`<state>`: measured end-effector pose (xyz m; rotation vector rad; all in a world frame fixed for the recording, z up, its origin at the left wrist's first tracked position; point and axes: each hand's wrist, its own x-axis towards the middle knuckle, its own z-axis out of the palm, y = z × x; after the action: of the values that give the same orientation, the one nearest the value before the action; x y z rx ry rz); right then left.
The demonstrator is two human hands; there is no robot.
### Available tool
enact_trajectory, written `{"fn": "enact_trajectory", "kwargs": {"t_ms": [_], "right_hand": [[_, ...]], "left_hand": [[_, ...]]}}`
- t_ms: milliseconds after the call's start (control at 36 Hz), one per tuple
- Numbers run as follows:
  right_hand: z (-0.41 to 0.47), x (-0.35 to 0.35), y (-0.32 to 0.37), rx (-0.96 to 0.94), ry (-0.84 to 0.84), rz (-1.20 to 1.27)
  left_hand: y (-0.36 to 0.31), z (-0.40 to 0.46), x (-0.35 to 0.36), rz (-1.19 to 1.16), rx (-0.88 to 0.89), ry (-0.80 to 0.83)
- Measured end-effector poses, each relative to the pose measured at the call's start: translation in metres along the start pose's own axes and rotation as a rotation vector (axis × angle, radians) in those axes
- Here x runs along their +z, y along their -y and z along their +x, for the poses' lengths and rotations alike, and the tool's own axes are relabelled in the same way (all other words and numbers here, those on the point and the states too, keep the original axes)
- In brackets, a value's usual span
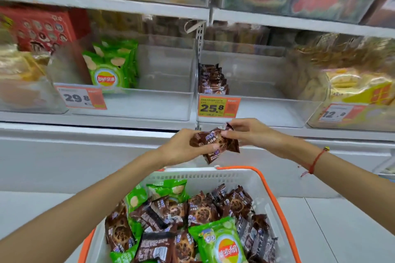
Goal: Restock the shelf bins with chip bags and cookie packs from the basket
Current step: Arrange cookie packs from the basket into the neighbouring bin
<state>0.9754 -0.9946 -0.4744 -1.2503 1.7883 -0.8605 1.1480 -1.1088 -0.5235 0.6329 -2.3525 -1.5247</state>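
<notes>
Both hands hold brown cookie packs (215, 143) above the basket, in front of the shelf edge. My left hand (186, 147) grips the packs from the left, fingers curled under them. My right hand (245, 132) pinches the top right corner of a pack. Below, a white basket (213, 177) with an orange handle holds several brown cookie packs (201, 209) and green chip bags (222, 243). On the shelf, one clear bin (149, 102) holds green chip bags (111, 70) at its left. The bin to its right (267, 111) has a short row of cookie packs (211, 80) at its left.
Price tags reading 29.8 (80, 98) and 25.8 (218, 107) hang on the two bins. Neighbouring bins hold yellow snack packs (352, 87) on the right and pale packs (17, 70) on the left. A red box (44, 28) stands behind. Another shelf of bins runs above.
</notes>
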Motion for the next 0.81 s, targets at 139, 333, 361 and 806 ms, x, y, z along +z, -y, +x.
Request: {"fn": "enact_trajectory", "kwargs": {"t_ms": [139, 333, 361, 806], "right_hand": [[0.008, -0.031, 0.042, -0.192, -0.102, -0.050], [0.033, -0.072, 0.076, -0.317, -0.267, -0.074], [0.038, -0.076, 0.078, -0.320, -0.298, -0.076], [0.107, -0.112, 0.058, 0.192, -0.116, -0.257]], "left_hand": [[-0.033, 0.010, -0.024, 0.051, 0.149, -0.036], [-0.076, 0.049, -0.052, 0.149, 0.292, -0.192], [-0.078, 0.057, -0.056, 0.191, 0.299, -0.205], [-0.098, 0.145, -0.081, 1.201, 0.266, -0.077]]}}
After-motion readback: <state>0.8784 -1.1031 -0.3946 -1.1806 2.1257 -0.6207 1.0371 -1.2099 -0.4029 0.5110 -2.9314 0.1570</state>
